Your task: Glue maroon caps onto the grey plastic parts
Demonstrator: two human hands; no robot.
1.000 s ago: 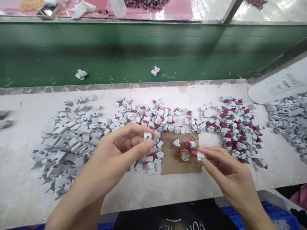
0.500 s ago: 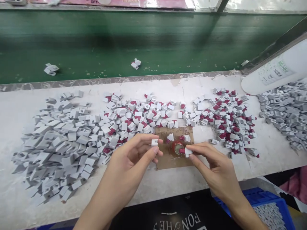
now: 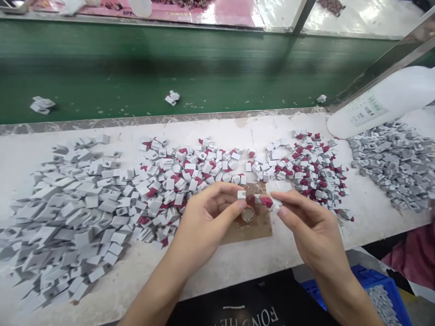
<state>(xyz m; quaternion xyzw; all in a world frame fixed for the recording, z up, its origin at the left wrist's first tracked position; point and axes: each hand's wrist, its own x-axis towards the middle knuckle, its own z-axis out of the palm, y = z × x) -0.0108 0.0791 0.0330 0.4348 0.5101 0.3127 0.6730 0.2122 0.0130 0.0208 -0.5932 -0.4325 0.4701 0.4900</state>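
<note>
Between the thumb and fingers of my left hand (image 3: 210, 217) is a small white block (image 3: 241, 194) with a notch. My right hand (image 3: 307, 222) pinches a white and dark red piece (image 3: 271, 203), its red end pointing left toward the block. The two pieces are apart. Just below them, a small round red container (image 3: 248, 214) with a pale centre sits on a brown cardboard square (image 3: 258, 230). Another red and white piece on the cardboard is partly hidden between my hands.
Grey-white blocks (image 3: 78, 213) are heaped at the left. Red and white pieces (image 3: 190, 167) lie behind my hands, more (image 3: 306, 167) at the right. A white bottle (image 3: 377, 104) leans near grey parts (image 3: 401, 158). A green belt (image 3: 204, 68) runs behind, and a blue crate (image 3: 390, 290) stands lower right.
My right hand has lifted its piece away from the round red container. My left hand has moved right with its block, closer to that piece. The whole view has shifted slightly.
</note>
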